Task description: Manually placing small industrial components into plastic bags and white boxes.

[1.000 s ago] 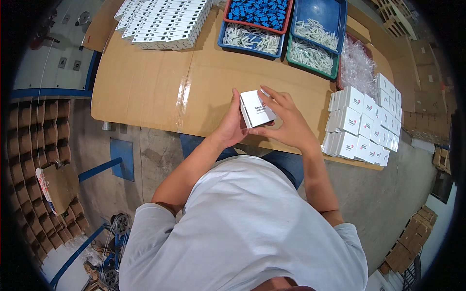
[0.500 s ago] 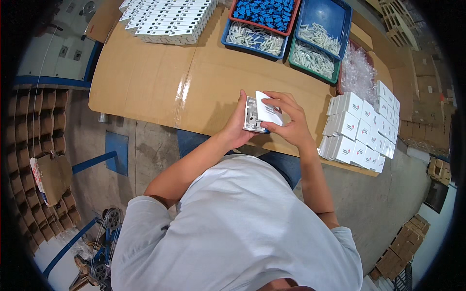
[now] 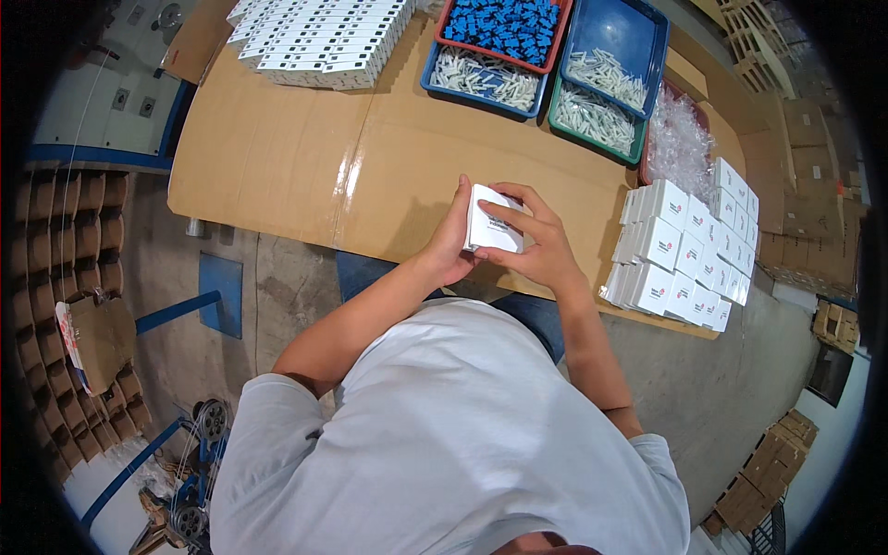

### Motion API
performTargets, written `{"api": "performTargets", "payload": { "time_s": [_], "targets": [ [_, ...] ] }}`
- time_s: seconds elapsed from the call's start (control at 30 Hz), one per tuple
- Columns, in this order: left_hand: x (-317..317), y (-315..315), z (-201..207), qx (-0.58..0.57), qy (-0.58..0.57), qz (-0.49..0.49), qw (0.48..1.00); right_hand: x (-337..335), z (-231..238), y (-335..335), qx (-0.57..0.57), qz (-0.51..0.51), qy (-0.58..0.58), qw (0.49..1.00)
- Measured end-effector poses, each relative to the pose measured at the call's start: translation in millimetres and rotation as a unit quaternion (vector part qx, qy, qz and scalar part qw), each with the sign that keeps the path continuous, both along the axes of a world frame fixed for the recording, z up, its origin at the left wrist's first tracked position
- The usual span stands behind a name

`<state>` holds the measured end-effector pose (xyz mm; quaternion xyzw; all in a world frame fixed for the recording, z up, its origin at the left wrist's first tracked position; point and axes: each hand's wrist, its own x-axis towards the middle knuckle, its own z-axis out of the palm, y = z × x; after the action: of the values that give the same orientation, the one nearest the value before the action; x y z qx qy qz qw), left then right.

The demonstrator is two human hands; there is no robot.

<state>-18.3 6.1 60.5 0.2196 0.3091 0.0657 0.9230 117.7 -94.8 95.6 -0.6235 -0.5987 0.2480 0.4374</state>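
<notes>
A small white carton box is held between both hands above the near edge of the cardboard-covered table. My left hand grips its left side, thumb up along the edge. My right hand wraps its right side with fingers over the top face. The box looks closed. To the right stands a stack of the same white boxes in rows on the table.
At the table's far side lie flat white carton blanks, a red tray of blue parts, blue and green trays of small white parts, and a clear plastic bag. Cardboard dividers stand on the floor at left.
The box has turned in my hands from an open, tilted pose to a closed flat face upward; both hands shifted slightly toward me.
</notes>
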Motion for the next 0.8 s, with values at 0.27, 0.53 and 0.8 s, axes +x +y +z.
{"api": "performTargets", "payload": {
  "time_s": [0.27,0.53,0.8],
  "targets": [
    [1,-5,-2,-0.004,0.004,0.018,1.000,-2,-1,-3,-0.004,0.007,0.004,1.000],
    [-7,-5,-2,0.000,0.022,0.008,1.000,-4,-10,-10,-0.039,0.013,0.023,0.999],
    [-10,0,-9,-0.037,-0.034,0.031,0.998,5,-25,0,-0.039,0.014,0.143,0.989]
  ]
}}
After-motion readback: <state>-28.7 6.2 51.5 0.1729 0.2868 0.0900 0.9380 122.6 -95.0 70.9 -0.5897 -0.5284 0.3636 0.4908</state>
